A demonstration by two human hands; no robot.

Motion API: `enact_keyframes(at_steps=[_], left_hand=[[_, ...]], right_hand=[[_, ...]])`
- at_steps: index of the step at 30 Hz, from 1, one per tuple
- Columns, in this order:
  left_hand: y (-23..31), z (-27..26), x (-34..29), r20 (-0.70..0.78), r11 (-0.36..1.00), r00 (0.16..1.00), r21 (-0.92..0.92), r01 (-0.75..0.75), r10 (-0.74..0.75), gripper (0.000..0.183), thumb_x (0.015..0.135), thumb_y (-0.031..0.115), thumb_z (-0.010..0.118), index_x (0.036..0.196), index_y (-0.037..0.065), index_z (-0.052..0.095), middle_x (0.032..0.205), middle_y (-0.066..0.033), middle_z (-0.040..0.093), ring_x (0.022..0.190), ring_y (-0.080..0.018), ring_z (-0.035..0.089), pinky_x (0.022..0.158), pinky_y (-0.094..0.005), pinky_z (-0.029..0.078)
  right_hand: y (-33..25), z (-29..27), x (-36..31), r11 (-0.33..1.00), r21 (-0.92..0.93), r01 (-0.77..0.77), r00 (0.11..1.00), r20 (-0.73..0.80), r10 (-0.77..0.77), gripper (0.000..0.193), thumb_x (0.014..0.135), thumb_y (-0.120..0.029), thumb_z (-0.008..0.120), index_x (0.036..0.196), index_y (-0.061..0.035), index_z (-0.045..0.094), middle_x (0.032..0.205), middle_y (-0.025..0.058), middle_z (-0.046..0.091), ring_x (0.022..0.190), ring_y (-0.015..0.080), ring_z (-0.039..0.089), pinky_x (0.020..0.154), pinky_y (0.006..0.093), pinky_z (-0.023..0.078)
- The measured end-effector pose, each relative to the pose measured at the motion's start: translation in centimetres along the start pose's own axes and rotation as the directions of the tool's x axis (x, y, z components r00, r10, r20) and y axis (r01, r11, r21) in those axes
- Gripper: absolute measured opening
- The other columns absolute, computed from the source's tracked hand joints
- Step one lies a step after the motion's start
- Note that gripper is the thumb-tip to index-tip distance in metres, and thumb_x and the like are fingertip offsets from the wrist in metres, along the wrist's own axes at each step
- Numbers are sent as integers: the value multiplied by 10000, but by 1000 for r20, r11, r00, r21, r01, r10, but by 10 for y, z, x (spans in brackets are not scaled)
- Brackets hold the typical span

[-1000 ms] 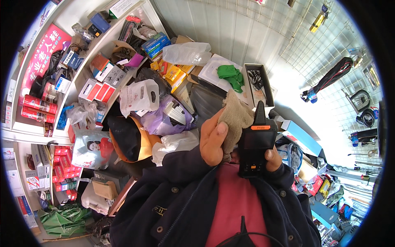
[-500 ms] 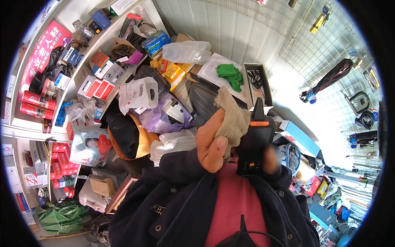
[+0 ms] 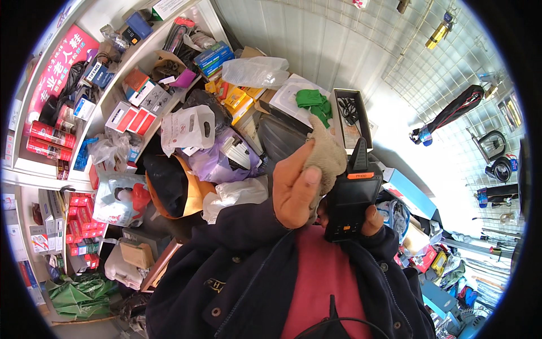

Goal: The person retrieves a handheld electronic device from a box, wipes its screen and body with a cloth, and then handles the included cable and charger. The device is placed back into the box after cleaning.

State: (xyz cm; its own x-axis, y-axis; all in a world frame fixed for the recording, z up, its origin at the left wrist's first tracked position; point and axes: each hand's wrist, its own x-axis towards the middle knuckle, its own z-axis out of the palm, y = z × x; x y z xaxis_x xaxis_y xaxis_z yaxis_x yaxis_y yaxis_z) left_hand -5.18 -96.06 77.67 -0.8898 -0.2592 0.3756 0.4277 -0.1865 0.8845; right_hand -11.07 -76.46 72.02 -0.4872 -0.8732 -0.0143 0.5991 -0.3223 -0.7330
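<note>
Mostly black, the handheld device [image 3: 351,200] bears a bright orange strip [image 3: 360,175].

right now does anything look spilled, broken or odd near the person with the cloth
I see nothing clearly spilled or broken. Beyond the left hand and its beige fabric cloth, a crumpled bright-green bundle droops over the edge of a flat white box; it looks tossed there, not put away.

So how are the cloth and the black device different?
The cloth is beige; the device is mostly black with orange bits. The cloth is crumpled; the device looks stiff and boxy. The left hand holds the cloth; the right hand holds the device. Both are hand-held.
</note>
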Motion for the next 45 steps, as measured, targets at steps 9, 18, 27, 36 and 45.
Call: enact_keyframes(at_steps=[9, 18, 27, 36, 45], left_hand=[[-5, -4, 1, 11, 991, 996, 94, -94, 94, 752, 1029, 446, 499, 1432, -185, 432, 1279, -222, 652, 1164, -259, 638, 995, -329, 472], [-2, -5, 6, 189, 909, 936, 242, -338, 298, 429, 992, 296, 476, 984, -112, 609, 959, -233, 621, 813, -409, 608, 766, -409, 506], [5, -1, 3, 174, 873, 948, 374, -313, 265, 400, 967, 222, 496, 1110, -125, 636, 1045, -280, 654, 909, -474, 644, 830, -479, 511], [-6, -3, -7, 95, 845, 993, 522, -113, 74, 599, 1047, 383, 448, 1336, -134, 536, 1135, -167, 699, 963, -213, 669, 847, -308, 511], [-15, -1, -9, 18, 870, 993, 481, -109, 115, 585, 1037, 345, 472, 1349, -147, 525, 1158, -194, 692, 1008, -220, 664, 885, -307, 502]], right_hand=[[-8, -4, 4, 993, -115, -9, 1000, -6, 8, 919, 849, -646, 721, 1397, 57, 497, 1135, 204, 695, 957, 262, 715, 834, 358, 578], [-3, -9, 2, 982, -190, 21, 989, -143, -49, 855, 866, -537, 775, 1425, 39, 479, 1232, 135, 667, 1068, 220, 678, 935, 336, 533], [-6, -10, 24, 387, -907, 164, 894, -28, -447, 1096, 703, -246, 897, 1566, 23, 277, 1305, 232, 533, 1236, 400, 560, 1049, 411, 442], [2, -1, 24, 312, -950, 21, 812, -166, -559, 1113, 633, -173, 923, 1553, -31, 314, 1347, 232, 536, 1202, 414, 595, 1003, 434, 501], [0, -3, 23, 277, -961, 11, 823, -149, -548, 1115, 641, -175, 918, 1562, -46, 302, 1318, 227, 539, 1176, 425, 604, 961, 439, 524]])
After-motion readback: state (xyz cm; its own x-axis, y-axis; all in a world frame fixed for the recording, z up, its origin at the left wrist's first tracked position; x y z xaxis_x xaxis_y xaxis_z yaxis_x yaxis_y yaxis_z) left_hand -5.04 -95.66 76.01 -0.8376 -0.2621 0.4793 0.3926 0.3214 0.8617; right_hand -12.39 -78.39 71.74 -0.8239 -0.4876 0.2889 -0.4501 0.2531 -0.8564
